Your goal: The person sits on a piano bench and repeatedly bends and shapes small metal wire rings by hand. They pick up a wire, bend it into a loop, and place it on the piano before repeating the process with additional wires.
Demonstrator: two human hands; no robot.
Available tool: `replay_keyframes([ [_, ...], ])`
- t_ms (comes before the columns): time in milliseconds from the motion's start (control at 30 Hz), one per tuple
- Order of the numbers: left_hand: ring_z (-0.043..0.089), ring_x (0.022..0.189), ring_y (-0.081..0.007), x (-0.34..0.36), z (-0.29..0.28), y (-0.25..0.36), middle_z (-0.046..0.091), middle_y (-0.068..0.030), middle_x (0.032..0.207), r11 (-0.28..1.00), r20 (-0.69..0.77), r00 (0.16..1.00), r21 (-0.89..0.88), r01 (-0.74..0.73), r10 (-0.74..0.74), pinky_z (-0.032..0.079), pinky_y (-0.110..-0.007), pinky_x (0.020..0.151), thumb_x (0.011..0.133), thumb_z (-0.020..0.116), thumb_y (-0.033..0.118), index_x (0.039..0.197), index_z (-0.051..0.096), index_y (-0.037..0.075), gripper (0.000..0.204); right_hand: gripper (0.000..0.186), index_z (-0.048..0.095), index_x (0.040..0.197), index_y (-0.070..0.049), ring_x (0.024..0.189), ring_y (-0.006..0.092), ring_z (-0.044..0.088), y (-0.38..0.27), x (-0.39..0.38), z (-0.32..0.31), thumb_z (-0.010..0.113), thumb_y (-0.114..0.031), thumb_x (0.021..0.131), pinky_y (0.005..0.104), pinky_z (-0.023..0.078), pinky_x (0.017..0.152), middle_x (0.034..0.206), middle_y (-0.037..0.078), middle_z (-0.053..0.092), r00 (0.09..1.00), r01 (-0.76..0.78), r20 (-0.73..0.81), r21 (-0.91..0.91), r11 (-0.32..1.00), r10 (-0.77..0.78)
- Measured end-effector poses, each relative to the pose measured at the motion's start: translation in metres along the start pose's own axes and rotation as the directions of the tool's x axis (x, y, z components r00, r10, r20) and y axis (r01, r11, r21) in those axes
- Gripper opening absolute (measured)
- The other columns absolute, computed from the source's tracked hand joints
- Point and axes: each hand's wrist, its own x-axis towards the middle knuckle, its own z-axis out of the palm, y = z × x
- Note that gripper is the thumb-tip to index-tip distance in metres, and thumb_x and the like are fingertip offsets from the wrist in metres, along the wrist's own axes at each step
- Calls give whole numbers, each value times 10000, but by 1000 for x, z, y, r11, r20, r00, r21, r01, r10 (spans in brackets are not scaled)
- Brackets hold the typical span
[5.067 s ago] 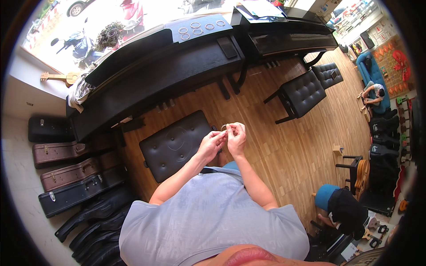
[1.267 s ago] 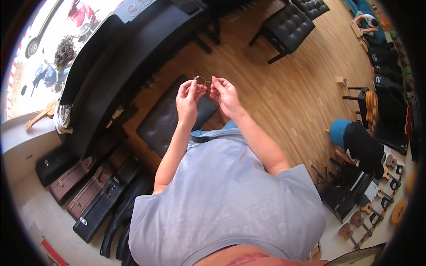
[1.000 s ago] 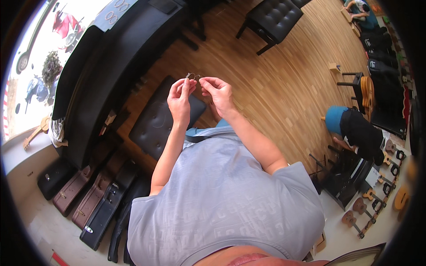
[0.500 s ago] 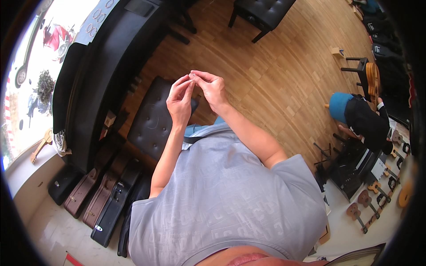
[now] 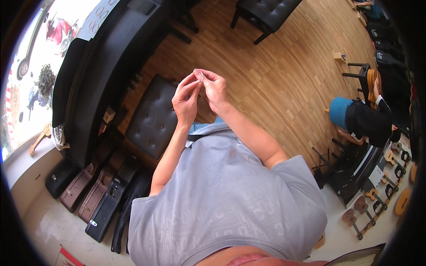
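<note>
Held up in front of my body, my left hand and my right hand meet at the fingertips. Each is closed in a pinch, thumb against fingers. Between them shows a tiny pale, shiny thing, too small to name and partly hidden by the fingers. A tufted black bench lies below and to the left of my hands, well apart from them.
A black piano runs along the left. Several instrument cases stand lower left. Another black bench is at the far side. At right, a person in black sits on a blue stool with a guitar. Small ukuleles hang lower right.
My joined hands have shifted slightly to the right, and more of the pale thing shows between the fingertips. Both remain pinched. The surroundings have tilted a little in view.
</note>
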Motion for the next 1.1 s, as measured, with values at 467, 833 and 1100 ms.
replay_keyframes([
  [467,696,1008,-198,-1,-20,10,714,-151,1068,907,10,965,-340,250,-262,560,-308,930,1013,612,125,1041,606,-19,146,217,690,1132,-12,916,103,641,15,-3,-6,694,-144,960,262,503,857,987,37,727,984,34,175,-102,994,-16],
  [833,714,879,-188,8,-73,18,708,-118,952,847,72,915,-357,395,-396,591,-310,849,1008,633,190,1045,608,2,194,192,699,1065,4,916,96,643,19,-26,17,720,-142,943,245,509,830,965,54,724,942,165,334,-351,922,-41],
  [1100,691,903,-141,3,-86,19,701,-74,988,763,112,877,-449,465,-468,579,-303,860,1008,631,194,1101,650,21,197,185,684,1057,-20,825,63,602,41,-30,24,722,-162,945,211,490,753,920,6,682,951,1,309,-89,996,27],
])
